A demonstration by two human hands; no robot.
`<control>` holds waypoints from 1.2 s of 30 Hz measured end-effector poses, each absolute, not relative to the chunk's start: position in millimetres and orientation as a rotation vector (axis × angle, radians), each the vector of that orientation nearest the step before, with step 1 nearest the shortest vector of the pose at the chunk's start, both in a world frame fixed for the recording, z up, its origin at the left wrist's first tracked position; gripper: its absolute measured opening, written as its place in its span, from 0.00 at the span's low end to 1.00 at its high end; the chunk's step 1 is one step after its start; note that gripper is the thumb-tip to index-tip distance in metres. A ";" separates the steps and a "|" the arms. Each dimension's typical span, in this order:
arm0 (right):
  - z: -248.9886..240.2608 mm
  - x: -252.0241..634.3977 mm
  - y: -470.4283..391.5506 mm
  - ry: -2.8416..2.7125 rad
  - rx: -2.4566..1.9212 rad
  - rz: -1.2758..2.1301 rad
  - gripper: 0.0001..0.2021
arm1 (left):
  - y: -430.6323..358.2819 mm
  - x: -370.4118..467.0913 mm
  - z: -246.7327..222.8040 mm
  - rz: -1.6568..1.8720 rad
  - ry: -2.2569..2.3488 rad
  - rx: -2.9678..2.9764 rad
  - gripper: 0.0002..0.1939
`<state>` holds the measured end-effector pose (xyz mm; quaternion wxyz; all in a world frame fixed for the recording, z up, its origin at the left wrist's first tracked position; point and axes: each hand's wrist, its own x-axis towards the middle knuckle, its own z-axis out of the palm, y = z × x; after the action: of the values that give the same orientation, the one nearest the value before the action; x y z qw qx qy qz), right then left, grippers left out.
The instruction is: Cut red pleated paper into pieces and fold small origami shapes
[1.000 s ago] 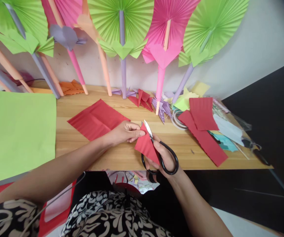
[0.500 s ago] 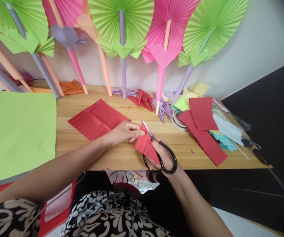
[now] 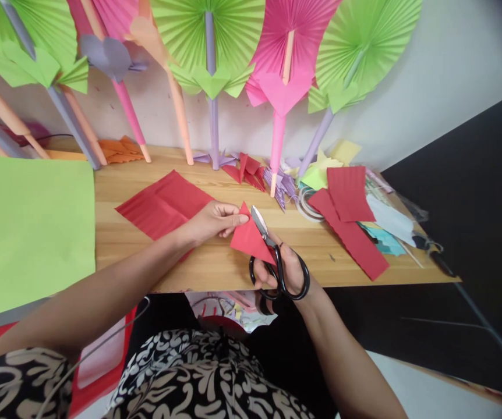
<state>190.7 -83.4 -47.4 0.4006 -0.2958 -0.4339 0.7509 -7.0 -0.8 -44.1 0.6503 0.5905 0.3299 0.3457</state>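
Between thumb and fingers, my left hand (image 3: 222, 221) pinches the upper part of a small folded red paper (image 3: 251, 237), which is roughly triangular. My right hand (image 3: 283, 267) has its fingers through the black handles of the scissors (image 3: 272, 247). Their metal blades point up and left, lying along the right edge of the folded paper. A larger creased red sheet (image 3: 163, 203) lies flat on the wooden table (image 3: 216, 273), partly behind my left hand and forearm.
Green and pink paper fans (image 3: 209, 46) on rolled sticks lean on the wall. A large green sheet (image 3: 32, 233) is at left. Red strips (image 3: 351, 233), a tape roll (image 3: 310, 203) and paper scraps lie at right. Small folded red pieces (image 3: 248, 171) sit at the back.
The folded red paper's top corner now stands free beside the blades, and its lower part has swung up. The scissors have tilted slightly. The whole view has shifted a little.
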 end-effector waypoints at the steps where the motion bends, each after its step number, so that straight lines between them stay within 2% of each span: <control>1: -44.9 191.9 -85.0 -1.124 -0.741 1.900 0.39 | 0.5 -7.7 -44.6 0.811 0.757 1.323 0.28; 3: -36.2 197.7 -89.0 -1.191 -0.774 1.854 0.38 | 3.0 -8.9 -44.5 0.857 0.779 1.288 0.27; 5: -24.0 210.3 -92.4 -1.328 -0.940 1.660 0.34 | 5.3 -9.9 -43.7 0.903 0.812 1.257 0.28; 9: -5.2 257.2 -87.7 -1.856 -1.650 0.798 0.35 | 9.2 -10.8 -42.9 0.959 0.884 1.239 0.29; 11: -1.5 284.0 -79.1 -2.150 -1.908 0.410 0.32 | 9.9 -10.4 -42.6 0.970 0.906 1.239 0.29; 14: 5.5 309.1 -66.0 -2.453 -2.012 0.117 0.27 | 8.6 -9.4 -40.6 0.977 0.923 1.270 0.29; 17: 16.4 298.2 -56.6 -2.365 -1.892 -0.092 0.24 | 5.9 -8.3 -37.5 0.984 0.936 1.322 0.28; 19: 19.5 271.7 -50.7 -2.231 -1.762 0.001 0.22 | 4.6 -7.6 -36.3 1.000 0.941 1.332 0.28; 22: 10.3 223.3 -40.7 -2.134 -1.501 0.551 0.21 | 4.1 -6.7 -36.3 1.022 0.943 1.332 0.28; 24: -2.7 199.2 -34.9 -2.074 -1.425 0.763 0.19 | 4.5 -6.7 -36.7 1.016 0.938 1.350 0.28; 28: -27.3 187.8 -30.3 -1.892 -1.430 0.903 0.10 | 5.7 -8.0 -36.7 1.003 0.953 1.424 0.26; 33: -39.8 204.9 -31.9 -1.604 -1.386 1.100 0.10 | 8.2 -8.2 -38.5 0.997 0.976 1.458 0.27; 36: -41.8 212.1 -32.3 -1.580 -1.412 1.050 0.10 | 11.2 -8.9 -40.1 0.969 1.028 1.442 0.25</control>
<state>212.1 -32.3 -41.8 0.3790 -0.5525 -0.6183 0.4108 -8.9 11.2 -40.1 0.5323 0.6047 0.4312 0.4063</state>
